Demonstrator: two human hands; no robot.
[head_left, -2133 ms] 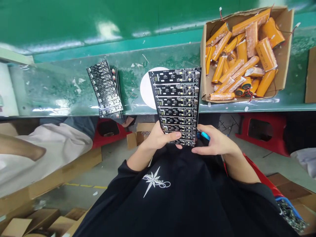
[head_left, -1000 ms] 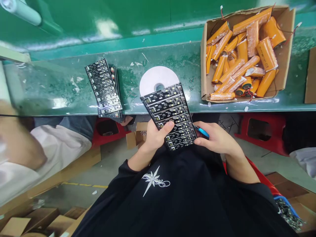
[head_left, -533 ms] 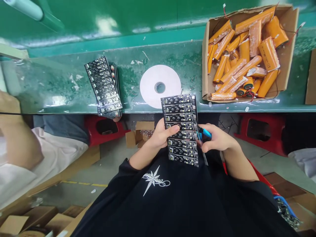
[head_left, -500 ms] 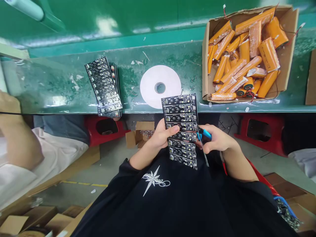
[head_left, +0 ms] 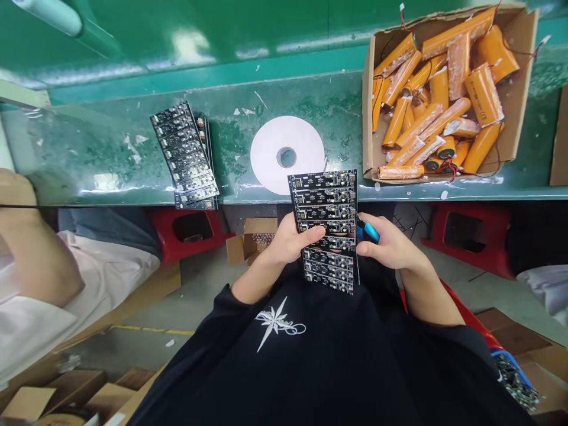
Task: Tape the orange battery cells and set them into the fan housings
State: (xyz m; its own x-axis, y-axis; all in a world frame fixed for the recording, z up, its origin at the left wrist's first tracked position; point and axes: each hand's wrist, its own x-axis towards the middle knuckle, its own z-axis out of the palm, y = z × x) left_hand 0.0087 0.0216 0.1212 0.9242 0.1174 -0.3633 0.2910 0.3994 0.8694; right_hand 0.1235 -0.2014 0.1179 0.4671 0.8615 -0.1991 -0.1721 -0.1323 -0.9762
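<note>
My left hand [head_left: 296,238] grips a black circuit board panel [head_left: 326,195] by its left side, with the thumb flat across its face. The panel is divided into several rows of small boards and is held above my lap, just off the bench edge. My right hand [head_left: 388,241] is closed around blue-handled pliers [head_left: 368,229] at the panel's right edge. The tool's jaws are largely hidden beside the panel. Below the pliers, a thin edge strip [head_left: 357,269] runs down along the panel's side.
On the green bench [head_left: 231,136] lie a white reel [head_left: 273,139] and a stack of circuit board panels [head_left: 184,151]. A cardboard box [head_left: 367,121] of orange battery packs [head_left: 439,94] stands at right. Another person's arm [head_left: 39,248] is at far left. Red stools [head_left: 470,236] stand below.
The thin strip that slanted away from the panel's right edge now lies closer along it. The pliers have turned slightly in my right hand, and the panel's lower end has risen a little.
</note>
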